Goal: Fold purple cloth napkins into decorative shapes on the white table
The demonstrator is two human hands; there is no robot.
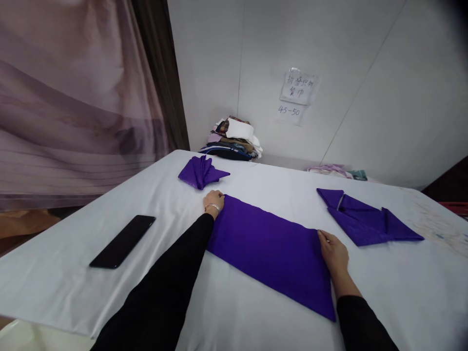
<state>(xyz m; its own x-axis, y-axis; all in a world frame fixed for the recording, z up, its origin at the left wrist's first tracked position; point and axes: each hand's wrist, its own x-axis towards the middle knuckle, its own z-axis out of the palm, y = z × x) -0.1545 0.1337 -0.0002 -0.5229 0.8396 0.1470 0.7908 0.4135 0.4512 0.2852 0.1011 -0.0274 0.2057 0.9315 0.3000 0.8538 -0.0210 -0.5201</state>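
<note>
A purple cloth napkin (268, 253) lies spread in a long rectangle on the white-covered table. At its far left corner, my left hand (214, 201) pinches the edge, a bracelet at the wrist. My right hand (333, 251) grips the far right corner between thumb and fingers. Beyond my left hand sits a purple napkin folded into a fan-like shape (202, 172). Off to the right of my right hand rests another purple napkin, folded with pointed ends (365, 219).
A black phone (123, 242) lies on the white tablecloth (161, 195) at left. Stacked clothes (234, 139) stand behind the table's far edge, with more fabric (331, 170) farther right. Handwritten paper signs (298, 87) hang on the wall. A curtain (73, 97) borders the left side.
</note>
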